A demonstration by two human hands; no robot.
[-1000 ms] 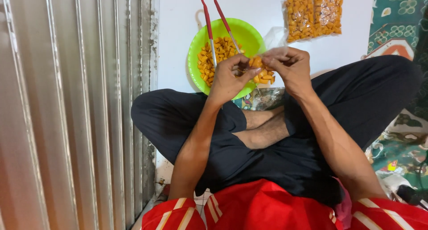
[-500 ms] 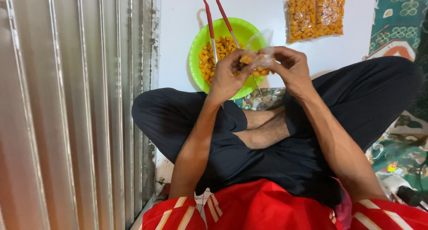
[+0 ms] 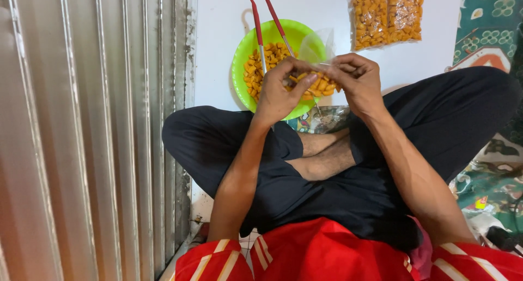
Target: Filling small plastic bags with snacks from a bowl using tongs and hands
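Here we look down from the head camera on a person sitting cross-legged on a white sheet (image 3: pixel 218 57), with both hands raised over a green bowl (image 3: pixel 248 47). The left hand (image 3: pixel 278 93) and the right hand (image 3: pixel 354 79) meet just above the near rim of the bowl, and between them they hold a small clear plastic bag (image 3: pixel 316 47). We see the fingers of both hands curled and pinched around the lower part of the bag, where a clump of orange snack pieces (image 3: pixel 321 86) shows through the plastic. The open top of the bag stands up above the knuckles, thin and see-through. How firmly each finger presses we cannot tell, since the thumbs are partly hidden.

The green bowl holds more of the same orange snack pieces, and a pair of red-handled tongs (image 3: pixel 261 14) rests in it, the handles pointing away from the person and over the far rim. Two packed bags of snacks (image 3: pixel 387 14) lie side by side on the white sheet, well apart from the hands, to the right of the bowl. A crumpled bit of plastic (image 3: pixel 327 117) lies by the crossed feet, just below the bowl. A ribbed metal shutter (image 3: pixel 87 134) fills the left side of the view, and a green patterned mat (image 3: pixel 490 25) borders the sheet on the right.
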